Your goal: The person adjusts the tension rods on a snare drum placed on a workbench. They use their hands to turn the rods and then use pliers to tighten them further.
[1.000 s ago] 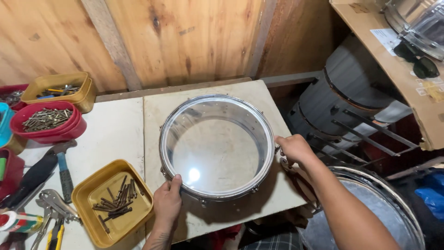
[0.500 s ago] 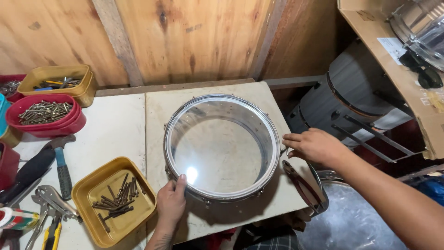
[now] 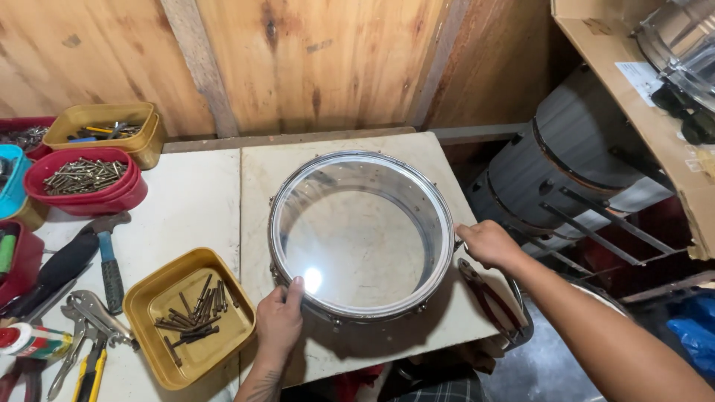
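Drum (image 3: 363, 232) flat on the table (image 3: 186, 201), a hand at each side
Left hand (image 3: 279, 320) grips the near rim, thumb over its edge; right hand (image 3: 488, 243), fingers curled, touches the right rim, arm reaching across from the right

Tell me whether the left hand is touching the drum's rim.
Touching. The head view shows the left hand gripping the near edge of the drum, its thumb laid over the metal rim with no gap visible.
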